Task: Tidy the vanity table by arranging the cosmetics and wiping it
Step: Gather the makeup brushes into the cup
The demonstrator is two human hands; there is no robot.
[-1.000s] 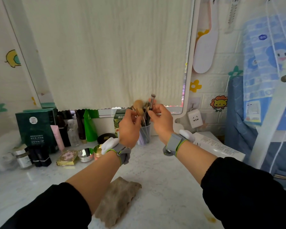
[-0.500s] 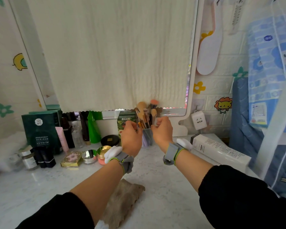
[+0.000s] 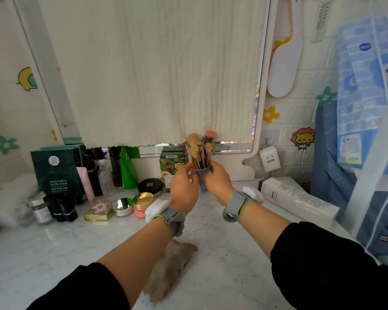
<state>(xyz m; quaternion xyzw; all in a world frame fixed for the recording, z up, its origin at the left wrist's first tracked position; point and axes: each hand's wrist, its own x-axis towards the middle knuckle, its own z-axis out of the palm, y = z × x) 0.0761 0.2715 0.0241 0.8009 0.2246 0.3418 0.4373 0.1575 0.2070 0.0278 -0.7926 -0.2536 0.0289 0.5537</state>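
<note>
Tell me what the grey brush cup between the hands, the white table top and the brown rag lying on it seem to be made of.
The grey see-through brush cup: probably tinted plastic; its wall looks translucent. The white table top: marble or marble-look laminate, glossy; grey veins, soft reflections. The brown crumpled rag: soft matt fabric, with folds.

Your bare forearms enter from 7 and 4 o'clock below black sleeves and converge toward 12 o'clock. Your left hand [image 3: 184, 191] and right hand [image 3: 218, 183] face each other, fingers curled around the brush cup [image 3: 201, 173] between them. A grey strap wraps each wrist.
</note>
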